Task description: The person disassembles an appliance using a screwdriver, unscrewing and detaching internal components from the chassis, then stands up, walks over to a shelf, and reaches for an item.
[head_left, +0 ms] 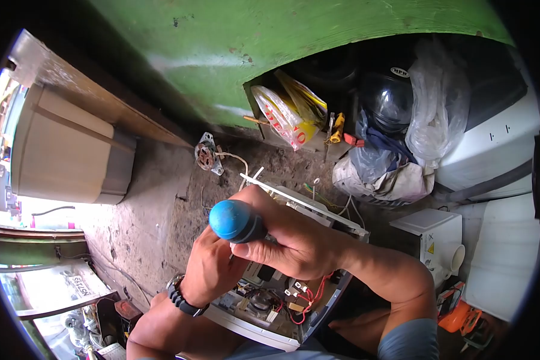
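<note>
Fingers of right hand: wrapped round blue-handled tool, above white appliance housing. Fingers of left hand: bent beneath tool; hold cannot be told from here. Done: housing opened, red wires exposed. Remaining: housing not closed; further progress hidden behind hands.

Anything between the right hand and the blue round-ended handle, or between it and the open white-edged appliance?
Nothing visible: the right hand grips the blue round-ended handle. The left hand, just below, overlaps the open white-edged appliance in view; the handle's far end is hidden, so blocking is unclear.
</note>
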`<state>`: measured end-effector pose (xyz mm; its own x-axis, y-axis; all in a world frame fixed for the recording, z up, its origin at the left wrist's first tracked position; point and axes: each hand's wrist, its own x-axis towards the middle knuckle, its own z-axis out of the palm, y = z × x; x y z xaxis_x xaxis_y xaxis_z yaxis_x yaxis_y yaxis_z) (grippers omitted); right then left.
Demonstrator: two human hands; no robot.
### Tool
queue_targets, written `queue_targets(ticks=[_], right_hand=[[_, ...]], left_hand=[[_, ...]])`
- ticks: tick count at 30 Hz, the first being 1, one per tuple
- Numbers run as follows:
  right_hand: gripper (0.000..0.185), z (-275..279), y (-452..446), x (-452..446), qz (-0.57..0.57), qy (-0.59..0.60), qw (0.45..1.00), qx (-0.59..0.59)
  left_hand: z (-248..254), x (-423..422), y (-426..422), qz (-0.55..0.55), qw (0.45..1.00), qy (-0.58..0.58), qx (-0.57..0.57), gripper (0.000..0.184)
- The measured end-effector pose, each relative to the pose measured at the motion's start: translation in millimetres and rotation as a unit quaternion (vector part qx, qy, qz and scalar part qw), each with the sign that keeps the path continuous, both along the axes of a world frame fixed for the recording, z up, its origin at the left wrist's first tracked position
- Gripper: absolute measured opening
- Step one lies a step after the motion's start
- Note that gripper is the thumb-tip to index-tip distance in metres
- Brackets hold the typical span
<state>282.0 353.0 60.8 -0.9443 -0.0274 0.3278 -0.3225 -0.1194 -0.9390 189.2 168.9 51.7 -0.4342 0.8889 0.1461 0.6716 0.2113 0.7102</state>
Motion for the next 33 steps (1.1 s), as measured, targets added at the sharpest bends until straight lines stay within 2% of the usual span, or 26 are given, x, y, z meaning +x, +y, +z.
queue_targets(ticks=[3,9,12,14,16,24,33], right_hand=[[0.030,-3.6,-1.2,0.7,-0.014,0.001,1.000,0.016],[0.019,-10.0,-7.8,1.7,-0.012,-0.021,1.000,-0.011],[0.021,-9.1,-8.1,2.2,0.002,-0.044,0.999,-0.010],[0.025,-6.1,-10.1,1.8,-0.042,0.008,0.998,0.042],[0.027,-7.5,-9.8,2.6,-0.037,0.000,0.998,0.041],[0.027,-9.4,-8.1,4.5,-0.028,-0.012,0.999,0.020],[0.036,-12.4,1.7,7.4,0.038,-0.054,0.996,0.054]], left_hand=[[-5.9,3.0,0.7,0.021,0.999,-0.033,0.003,0.022],[-16.3,4.2,0.7,0.027,0.999,0.027,0.031,0.015],[-17.1,6.5,2.1,0.032,0.998,0.029,0.041,0.015],[-18.4,7.8,2.4,0.035,0.998,0.026,0.042,0.016],[-17.8,9.9,3.5,0.052,0.998,-0.014,0.039,0.017],[-15.1,11.4,5.2,0.055,0.998,-0.006,0.030,0.021],[-19.3,7.6,1.6,0.007,0.999,0.015,0.029,0.026]])
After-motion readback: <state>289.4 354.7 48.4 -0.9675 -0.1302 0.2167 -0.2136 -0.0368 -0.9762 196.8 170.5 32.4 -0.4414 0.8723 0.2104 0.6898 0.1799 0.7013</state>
